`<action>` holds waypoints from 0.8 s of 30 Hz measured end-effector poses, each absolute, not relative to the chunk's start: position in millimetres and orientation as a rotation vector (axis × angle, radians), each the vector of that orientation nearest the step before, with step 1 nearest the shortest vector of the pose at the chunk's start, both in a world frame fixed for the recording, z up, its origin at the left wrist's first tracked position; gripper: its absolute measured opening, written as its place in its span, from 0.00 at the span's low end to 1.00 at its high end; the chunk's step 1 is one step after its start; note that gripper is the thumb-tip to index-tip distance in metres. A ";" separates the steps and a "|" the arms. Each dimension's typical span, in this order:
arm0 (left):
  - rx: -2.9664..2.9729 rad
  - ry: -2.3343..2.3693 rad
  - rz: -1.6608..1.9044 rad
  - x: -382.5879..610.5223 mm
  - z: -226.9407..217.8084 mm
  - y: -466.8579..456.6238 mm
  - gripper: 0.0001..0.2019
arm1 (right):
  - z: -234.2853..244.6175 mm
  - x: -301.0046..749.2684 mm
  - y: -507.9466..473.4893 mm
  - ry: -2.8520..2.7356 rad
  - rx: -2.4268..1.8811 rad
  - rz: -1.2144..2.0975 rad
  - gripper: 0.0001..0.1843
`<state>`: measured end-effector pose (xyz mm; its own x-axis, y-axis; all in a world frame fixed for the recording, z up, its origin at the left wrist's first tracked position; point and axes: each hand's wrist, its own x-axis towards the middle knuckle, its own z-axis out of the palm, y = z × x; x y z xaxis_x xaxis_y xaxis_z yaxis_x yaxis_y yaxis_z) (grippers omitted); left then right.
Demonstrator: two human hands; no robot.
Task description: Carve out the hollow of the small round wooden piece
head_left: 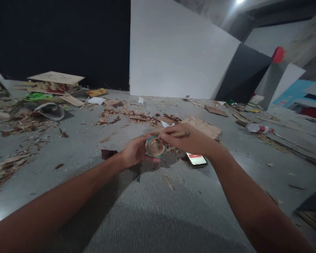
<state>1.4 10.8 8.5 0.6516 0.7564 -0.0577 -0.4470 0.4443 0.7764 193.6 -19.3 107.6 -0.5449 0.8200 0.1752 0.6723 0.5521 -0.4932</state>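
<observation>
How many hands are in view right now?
2: the left hand, holding the round piece, and the right hand, holding a stick-like tool by the piece's upper right edge. No others show.

The floor [147,218] bears shavings [131,114] toward its far and left edges; a phone [197,159] and a board [204,127] lie nearer its middle.

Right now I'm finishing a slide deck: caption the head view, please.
Left hand holds a round teal-edged piece, right hand a stick-like tool, above a floor littered with shavings.
</observation>
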 end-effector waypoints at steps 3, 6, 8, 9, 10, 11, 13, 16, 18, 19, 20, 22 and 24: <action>0.804 0.435 0.851 0.2 15.6 13.9 0.16 | 120.9 183.2 -5.6 -2.338 -1.282 0.474 0.17; 0.792 0.452 0.914 -2.9 19.2 10.3 0.14 | 113.8 172.8 -4.9 -2.384 -1.189 0.353 0.17; 0.796 0.468 0.926 -5.5 20.3 4.6 0.13 | 102.8 168.5 -8.0 -2.446 -1.103 0.318 0.16; 0.797 0.478 0.928 -6.8 21.0 1.2 0.12 | 96.8 167.4 -10.0 -2.448 -1.076 0.303 0.16; 0.794 0.488 0.930 -7.9 21.8 -2.4 0.11 | 91.0 166.9 -12.3 -2.436 -1.060 0.289 0.15; 0.789 0.495 0.937 -9.0 22.8 -6.1 0.10 | 85.6 167.0 -15.1 -2.416 -1.054 0.276 0.15; 0.778 0.502 0.957 -10.8 25.2 -13.5 0.10 | 75.9 168.7 -22.7 -2.333 -1.060 0.260 0.16; 0.805 0.509 0.951 -12.5 27.7 -23.4 0.11 | 62.9 174.3 -39.2 -2.165 -1.066 0.265 0.17; 0.842 0.514 0.924 -13.2 27.5 -28.4 0.11 | 54.2 179.6 -49.8 -2.099 -1.059 0.330 0.18; 0.851 0.517 0.920 -13.5 26.5 -30.1 0.11 | 49.9 182.3 -53.7 -2.070 -1.064 0.382 0.17; 0.850 0.519 0.921 -13.8 25.0 -31.1 0.11 | 45.7 185.0 -56.0 -2.038 -1.084 0.431 0.17; 0.820 0.534 0.933 -14.8 20.5 -31.5 0.11 | 38.1 189.0 -56.2 -1.970 -1.156 0.483 0.14; 0.772 0.557 0.945 -16.1 15.1 -30.7 0.11 | 31.8 190.8 -51.9 -1.933 -1.231 0.472 0.10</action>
<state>-16.1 -30.7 15.1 0.4830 0.8709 -0.0907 -0.5016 0.3601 0.7866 190.8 -51.9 31.8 -0.2257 0.8820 0.4136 0.5919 0.4614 -0.6609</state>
